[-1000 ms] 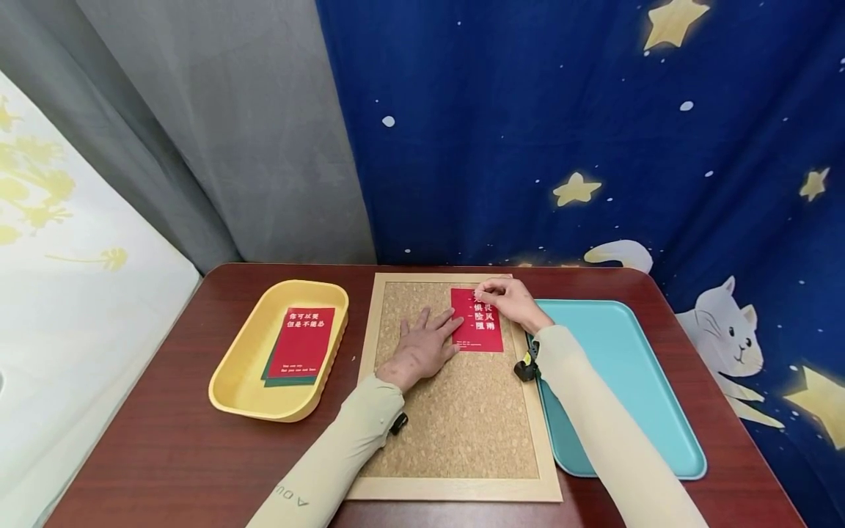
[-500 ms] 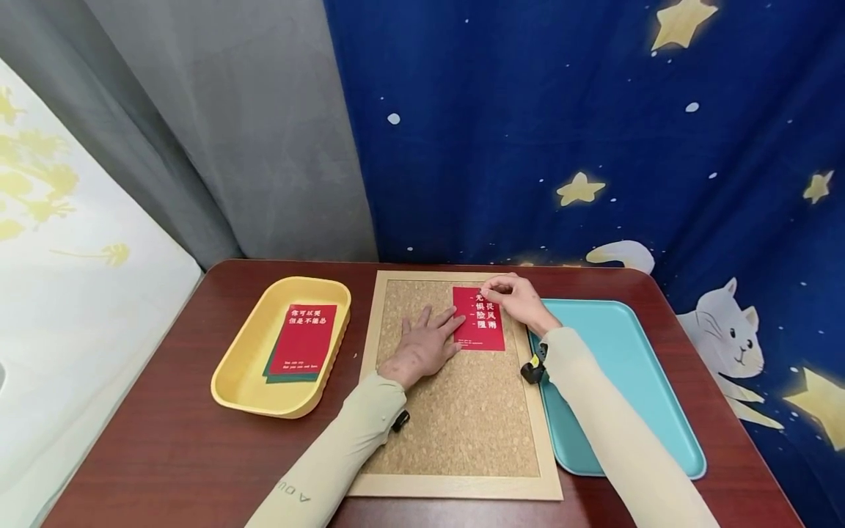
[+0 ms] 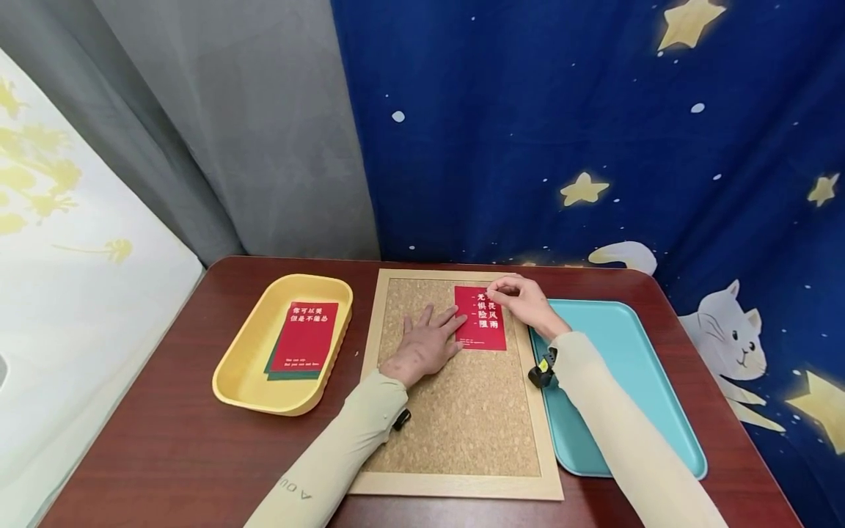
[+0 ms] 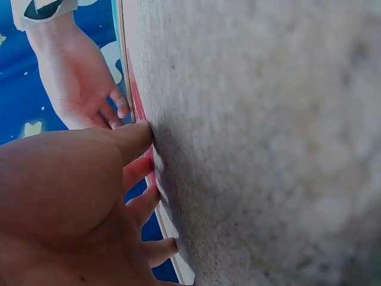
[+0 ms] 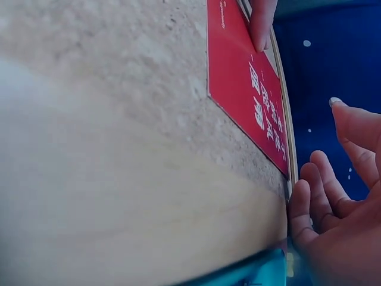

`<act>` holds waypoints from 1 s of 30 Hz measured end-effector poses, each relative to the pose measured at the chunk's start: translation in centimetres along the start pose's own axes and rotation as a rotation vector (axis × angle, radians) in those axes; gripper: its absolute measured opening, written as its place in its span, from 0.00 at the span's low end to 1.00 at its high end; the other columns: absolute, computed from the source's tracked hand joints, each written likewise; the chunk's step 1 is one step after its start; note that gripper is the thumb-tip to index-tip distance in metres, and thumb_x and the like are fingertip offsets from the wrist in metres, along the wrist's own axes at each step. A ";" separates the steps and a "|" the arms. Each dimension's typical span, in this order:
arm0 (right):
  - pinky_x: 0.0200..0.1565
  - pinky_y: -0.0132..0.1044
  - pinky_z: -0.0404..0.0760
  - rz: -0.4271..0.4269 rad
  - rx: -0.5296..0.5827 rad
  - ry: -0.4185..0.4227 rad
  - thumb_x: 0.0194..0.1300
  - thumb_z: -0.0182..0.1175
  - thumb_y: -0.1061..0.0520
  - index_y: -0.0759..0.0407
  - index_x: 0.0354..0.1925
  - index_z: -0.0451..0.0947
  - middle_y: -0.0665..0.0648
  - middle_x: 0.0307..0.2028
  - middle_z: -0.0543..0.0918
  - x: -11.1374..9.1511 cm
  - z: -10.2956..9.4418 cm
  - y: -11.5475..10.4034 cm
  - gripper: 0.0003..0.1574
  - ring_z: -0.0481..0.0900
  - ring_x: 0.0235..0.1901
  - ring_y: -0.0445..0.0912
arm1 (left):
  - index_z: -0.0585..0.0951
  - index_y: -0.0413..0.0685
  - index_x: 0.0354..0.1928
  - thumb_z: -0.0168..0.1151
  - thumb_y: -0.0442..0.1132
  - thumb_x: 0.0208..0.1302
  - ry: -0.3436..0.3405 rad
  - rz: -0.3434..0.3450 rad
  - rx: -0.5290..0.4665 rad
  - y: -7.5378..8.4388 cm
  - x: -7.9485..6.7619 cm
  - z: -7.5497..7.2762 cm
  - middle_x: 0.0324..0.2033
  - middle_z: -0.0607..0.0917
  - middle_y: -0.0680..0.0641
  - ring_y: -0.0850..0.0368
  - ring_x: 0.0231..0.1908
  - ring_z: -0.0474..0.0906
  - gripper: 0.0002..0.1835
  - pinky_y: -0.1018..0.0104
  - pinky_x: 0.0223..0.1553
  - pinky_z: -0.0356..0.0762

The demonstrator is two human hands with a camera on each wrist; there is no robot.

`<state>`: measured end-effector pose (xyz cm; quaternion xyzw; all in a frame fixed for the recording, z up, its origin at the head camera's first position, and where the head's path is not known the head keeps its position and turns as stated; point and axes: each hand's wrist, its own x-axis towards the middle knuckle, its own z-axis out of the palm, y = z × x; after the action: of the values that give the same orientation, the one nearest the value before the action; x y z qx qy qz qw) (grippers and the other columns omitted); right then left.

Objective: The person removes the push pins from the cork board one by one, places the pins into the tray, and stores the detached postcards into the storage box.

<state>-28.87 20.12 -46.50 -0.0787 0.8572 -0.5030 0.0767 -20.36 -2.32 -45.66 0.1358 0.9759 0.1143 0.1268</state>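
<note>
My left hand (image 3: 422,352) lies with spread fingers on the framed corkboard (image 3: 472,418), fingertips at the left edge of a red card (image 3: 480,340) with white lettering. That card lies flat near the board's top right. At its upper right, my right hand (image 3: 526,302) has thumb and forefinger brought together over the lettering. In the right wrist view, a small pale thing (image 5: 334,102) shows at the pinched fingertips; I cannot tell its kind. The other fingers (image 5: 321,205) are bent near the board's frame. The left wrist view shows the left hand (image 4: 65,185) with fingertips along the board surface.
A yellow basket (image 3: 240,381) on the left holds another red card (image 3: 306,341) over a dark green one (image 3: 273,372). A turquoise tray (image 3: 634,381) stands against the board's right side. Curtains (image 3: 462,147) hang behind the brown table (image 3: 145,440).
My right hand has shifted slightly to the right over the card's top, baring more of the lettering. The left hand keeps its place, and the whole view has drifted a little.
</note>
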 end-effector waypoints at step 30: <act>0.61 0.46 0.73 0.067 -0.006 -0.018 0.74 0.65 0.46 0.58 0.57 0.83 0.60 0.59 0.80 -3.4 -3.2 1.1 0.23 0.74 0.58 0.54 | 0.63 0.67 0.80 0.53 0.57 0.78 0.021 0.004 -0.003 -0.1 0.0 0.2 0.83 0.58 0.55 0.41 0.84 0.46 0.32 0.28 0.79 0.48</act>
<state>-26.35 24.10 -45.70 -0.0547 0.8601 -0.4970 0.1009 -20.33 -2.40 -45.83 0.1364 0.9767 0.1175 0.1165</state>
